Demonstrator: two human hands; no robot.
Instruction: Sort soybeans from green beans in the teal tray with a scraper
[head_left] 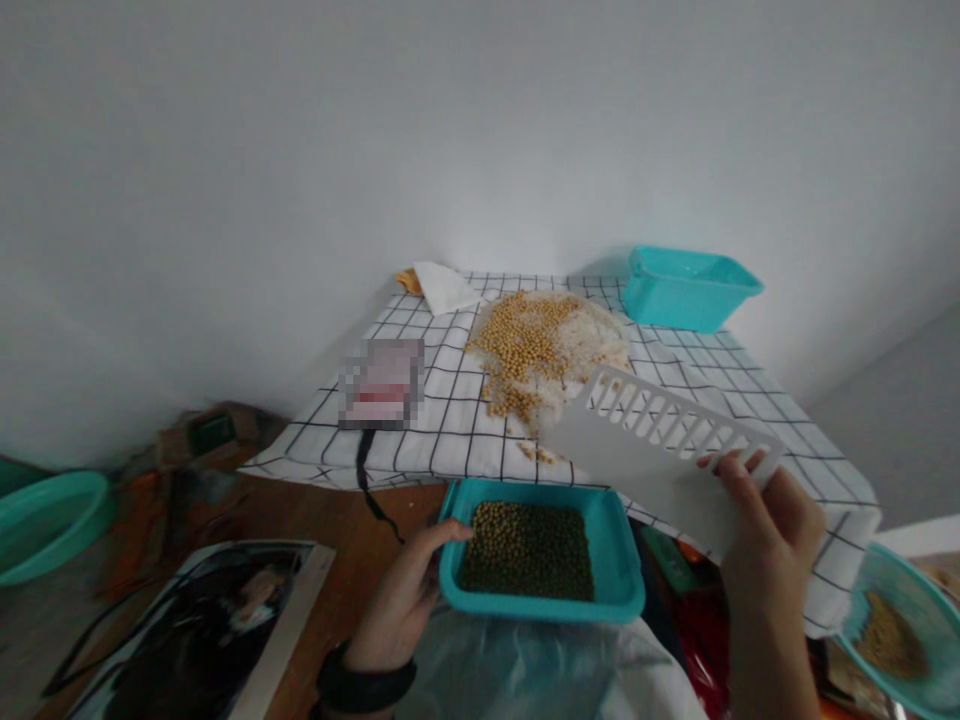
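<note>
The head view has, at far left, a green basin (56, 520), then a flat panel with a dark printed picture (202, 630) lying low beside the cloth-covered bench (450, 425). On the bench's left part sits a pixelated object (382, 385), too coarse to identify, with a black strap (367, 470) hanging over the near edge. The left hand (409, 590), a dark band (365, 685) at its wrist, grips the left end of a turquoise tray (544, 604), thumb over the rim. Behind, near the wall, lies a folded white sheet (448, 290).

The tray is in front of the bench's near edge, above the person's lap; beans (525, 550) cover its floor, yellowish towards the left and dark green towards the right. On the bench beyond it, yellow beans (517, 345) are spread in a loose heap, over what may be a clear plastic sheet. Further right, a white slotted board (652, 455) slants above the near part of the bench, clasped at its right end by the right hand (776, 520). The two hands are well apart. A turquoise bin (686, 295) stands at the back right of the bench, and a pale blue basin (919, 610) holding a yellowish material (889, 640) is low at far right.
</note>
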